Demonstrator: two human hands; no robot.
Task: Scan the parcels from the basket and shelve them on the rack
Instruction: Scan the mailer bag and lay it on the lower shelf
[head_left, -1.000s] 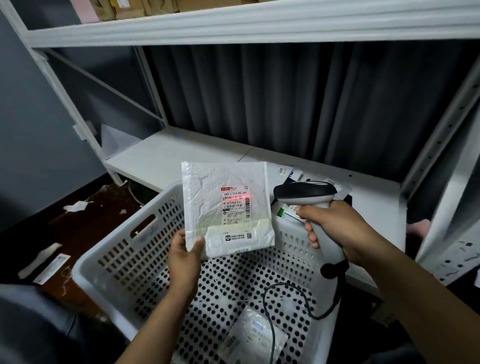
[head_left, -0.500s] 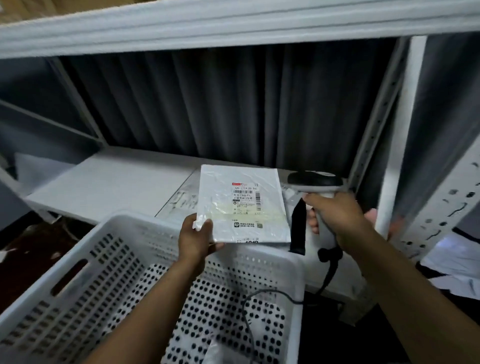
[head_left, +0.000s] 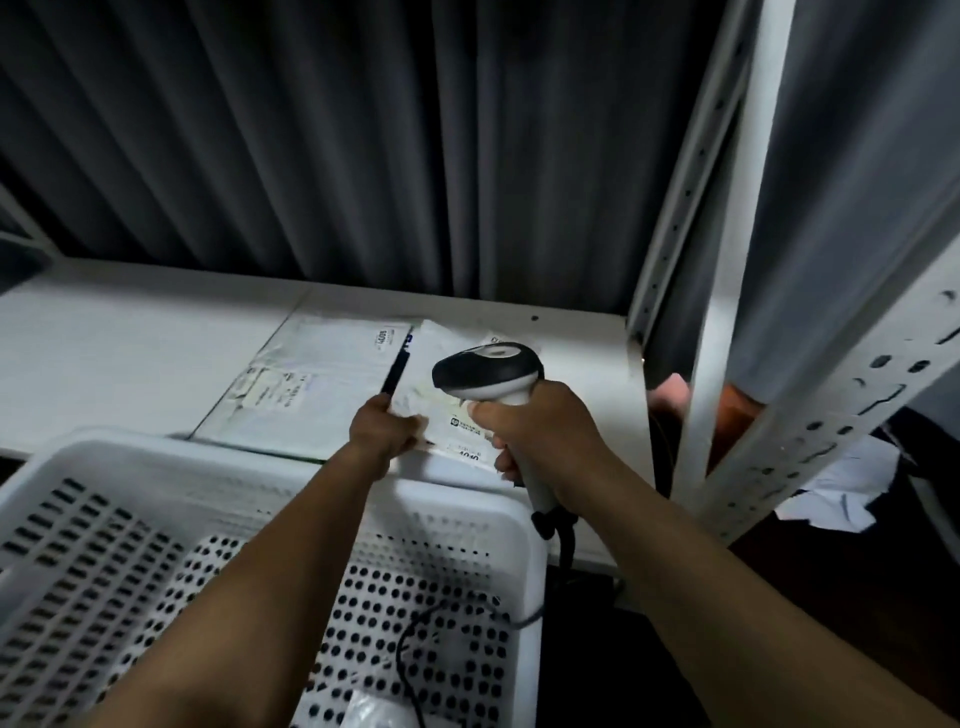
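Where the fingers of the left hand curl together, they pinch the near left edge of the small white parcel. The parcel lies low over the rack's lower shelf with its printed label face up; whether it rests fully on the shelf cannot be told. A thin black strip rises just beyond the knuckles, and what it belongs to is unclear. The right hand has its fingers wrapped tight round the handle of a barcode scanner. The scanner's dark head hangs over the parcel's right part and hides some of it. A black cable runs from the handle's base down into the white perforated basket, which stands just in front of the shelf. Another pale packet shows at the basket's bottom. Just left of the held parcel a larger flat mailer lies on the shelf. Behind the shelf hangs a dark pleated curtain, and a white perforated upright of the rack stands to the right.
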